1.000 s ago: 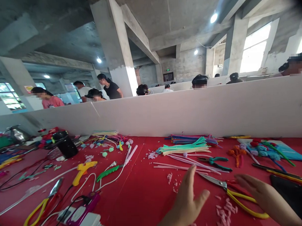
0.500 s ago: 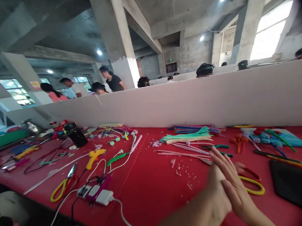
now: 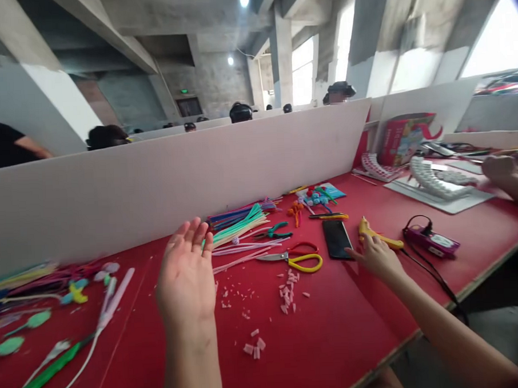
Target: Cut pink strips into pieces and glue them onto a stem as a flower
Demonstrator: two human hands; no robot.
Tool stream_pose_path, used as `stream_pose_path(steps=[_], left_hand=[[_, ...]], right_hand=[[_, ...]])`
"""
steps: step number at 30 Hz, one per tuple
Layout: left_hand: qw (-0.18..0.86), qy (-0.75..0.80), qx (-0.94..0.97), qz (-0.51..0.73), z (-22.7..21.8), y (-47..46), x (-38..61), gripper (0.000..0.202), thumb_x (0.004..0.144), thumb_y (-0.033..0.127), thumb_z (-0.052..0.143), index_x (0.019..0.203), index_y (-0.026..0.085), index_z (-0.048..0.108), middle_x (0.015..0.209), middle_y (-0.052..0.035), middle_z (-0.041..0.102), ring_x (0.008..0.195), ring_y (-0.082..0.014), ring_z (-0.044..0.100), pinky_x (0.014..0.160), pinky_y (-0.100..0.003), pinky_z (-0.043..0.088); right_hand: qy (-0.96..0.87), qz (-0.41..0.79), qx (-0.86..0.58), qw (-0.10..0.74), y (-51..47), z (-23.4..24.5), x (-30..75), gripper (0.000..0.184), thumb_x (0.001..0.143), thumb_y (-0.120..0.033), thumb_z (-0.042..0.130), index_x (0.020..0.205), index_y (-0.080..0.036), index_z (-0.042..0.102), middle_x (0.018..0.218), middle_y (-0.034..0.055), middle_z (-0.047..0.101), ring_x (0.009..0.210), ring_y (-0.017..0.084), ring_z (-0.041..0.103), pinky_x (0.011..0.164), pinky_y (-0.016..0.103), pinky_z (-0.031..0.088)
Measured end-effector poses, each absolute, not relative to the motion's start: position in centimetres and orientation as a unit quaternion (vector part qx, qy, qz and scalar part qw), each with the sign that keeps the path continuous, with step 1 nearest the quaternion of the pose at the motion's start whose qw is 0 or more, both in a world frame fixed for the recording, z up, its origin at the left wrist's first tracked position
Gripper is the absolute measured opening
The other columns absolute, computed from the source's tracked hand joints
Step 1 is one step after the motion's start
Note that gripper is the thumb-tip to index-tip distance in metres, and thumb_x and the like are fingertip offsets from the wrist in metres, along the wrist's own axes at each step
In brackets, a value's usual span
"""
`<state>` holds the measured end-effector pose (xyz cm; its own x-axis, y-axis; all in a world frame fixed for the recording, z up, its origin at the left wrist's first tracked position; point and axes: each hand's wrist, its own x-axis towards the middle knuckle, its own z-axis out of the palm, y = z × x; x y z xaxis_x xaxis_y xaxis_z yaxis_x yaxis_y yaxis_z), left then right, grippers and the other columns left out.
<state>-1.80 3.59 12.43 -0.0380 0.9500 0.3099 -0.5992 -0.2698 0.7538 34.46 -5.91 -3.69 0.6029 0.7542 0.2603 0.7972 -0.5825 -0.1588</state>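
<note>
Concrete pillars (image 3: 281,56) are rising behind a white partition (image 3: 190,185), and co-workers' heads (image 3: 240,112) are showing just over its edge. On our side, the red table (image 3: 329,328) is carrying the work. From where I'm standing, the left hand (image 3: 187,277) is holding nothing: its palm is facing the wearer, its fingers are pointing up, slightly curled and a little apart, and the thumb isn't showing. Behind it, teal stems (image 3: 243,224) and pink stems (image 3: 253,247) are lying near the pliers (image 3: 273,232). The right hand (image 3: 380,258) is stretching over the yellow glue gun (image 3: 390,240), which is lying between the phone (image 3: 336,239) and the purple power strip (image 3: 433,241). Its fingers are bending loosely over the gun, seemingly touching it, while the thumb is spreading out beside the phone; whether they're pressing, I can't tell. I'm judging the step as a handling of the gun, with no firm grip showing. Lifting it would be calling for a full wrap of the handle, with the black cord (image 3: 434,275) running free. Scissors (image 3: 286,256) are lying apart, pink clippings (image 3: 287,296) scattering below them.
</note>
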Motion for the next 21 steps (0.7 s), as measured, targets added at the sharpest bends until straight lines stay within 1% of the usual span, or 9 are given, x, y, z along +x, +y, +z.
stream_pose_path(steps=[2,5,7,9,11,13,16,18,21], left_hand=[[0.569,0.209,0.424,0.673,12.7,3.4,-1.2,0.024,0.079,0.029,0.046,0.098,0.021,0.057,0.117,-0.0057,0.053,0.113,-0.0189,0.045,0.097,-0.036,0.034],[0.562,0.219,0.445,0.662,12.4,3.6,-1.1,0.025,0.079,0.029,0.046,0.100,0.020,0.057,0.116,-0.0063,0.054,0.110,-0.0190,0.047,0.095,-0.037,0.036],[0.560,0.222,0.444,0.663,12.2,3.8,-1.5,0.025,0.078,0.029,0.047,0.099,0.020,0.057,0.114,-0.0061,0.054,0.106,-0.0179,0.050,0.093,-0.035,0.037],[0.563,0.219,0.438,0.666,12.2,4.0,-2.0,0.024,0.078,0.029,0.047,0.098,0.020,0.057,0.113,-0.0059,0.055,0.102,-0.0165,0.052,0.091,-0.033,0.038],[0.560,0.221,0.434,0.670,12.3,4.0,-2.7,0.025,0.078,0.028,0.047,0.099,0.020,0.057,0.111,-0.0065,0.056,0.099,-0.0157,0.053,0.088,-0.032,0.040],[0.551,0.223,0.429,0.680,12.4,4.0,-3.3,0.025,0.078,0.027,0.047,0.100,0.019,0.056,0.110,-0.0066,0.056,0.096,-0.0147,0.054,0.085,-0.030,0.041],[0.542,0.218,0.420,0.695,12.5,3.9,-3.5,0.025,0.077,0.025,0.048,0.100,0.020,0.056,0.107,-0.0046,0.057,0.090,-0.0119,0.055,0.079,-0.026,0.042],[0.550,0.213,0.414,0.694,12.4,3.8,-3.2,0.026,0.076,0.024,0.049,0.101,0.020,0.055,0.106,-0.0045,0.058,0.086,-0.0107,0.056,0.076,-0.024,0.043],[0.574,0.226,0.401,0.678,11.9,4.1,-2.0,0.026,0.075,0.022,0.051,0.100,0.018,0.054,0.105,-0.0065,0.057,0.083,-0.0111,0.057,0.070,-0.024,0.043]], right_hand=[[-0.418,-0.101,-0.894,0.125,-4.7,-2.2,33.5,0.064,0.078,-0.061,0.030,0.112,-0.008,0.044,0.100,0.0183,0.055,0.095,0.031,0.052,0.077,0.038,0.037],[-0.434,-0.048,-0.895,0.090,-2.3,-1.5,32.2,0.072,0.078,-0.065,0.021,0.121,-0.009,0.037,0.104,0.0200,0.054,0.096,0.031,0.053,0.073,0.039,0.039],[-0.443,-0.027,-0.893,0.077,-0.6,-1.9,31.5,0.077,0.074,-0.068,0.028,0.125,-0.011,0.034,0.100,0.0193,0.055,0.092,0.031,0.054,0.071,0.041,0.040],[-0.437,-0.021,-0.897,0.070,0.6,-2.6,31.2,0.081,0.070,-0.067,0.037,0.126,-0.009,0.033,0.108,0.0238,0.050,0.097,0.035,0.050,0.071,0.044,0.039],[-0.431,-0.011,-0.900,0.066,1.1,-3.2,31.4,0.079,0.068,-0.065,0.042,0.123,-0.009,0.037,0.110,0.0239,0.048,0.101,0.037,0.047,0.072,0.046,0.039],[-0.424,-0.006,-0.903,0.065,0.8,-3.6,31.9,0.077,0.068,-0.064,0.043,0.122,-0.009,0.039,0.105,0.0233,0.050,0.103,0.038,0.045,0.072,0.048,0.038],[-0.430,-0.010,-0.900,0.067,-0.2,-3.9,32.9,0.072,0.070,-0.057,0.044,0.123,-0.009,0.037,0.105,0.0220,0.051,0.103,0.037,0.045,0.072,0.044,0.039],[-0.433,-0.016,-0.898,0.077,-0.7,-4.0,33.5,0.075,0.068,-0.057,0.046,0.125,-0.009,0.035,0.103,0.0216,0.052,0.101,0.037,0.047,0.072,0.043,0.039],[-0.446,-0.009,-0.887,0.123,-1.1,-3.6,34.5,0.078,0.067,-0.057,0.047,0.125,-0.006,0.035,0.102,0.0254,0.054,0.102,0.040,0.047,0.073,0.044,0.038]])
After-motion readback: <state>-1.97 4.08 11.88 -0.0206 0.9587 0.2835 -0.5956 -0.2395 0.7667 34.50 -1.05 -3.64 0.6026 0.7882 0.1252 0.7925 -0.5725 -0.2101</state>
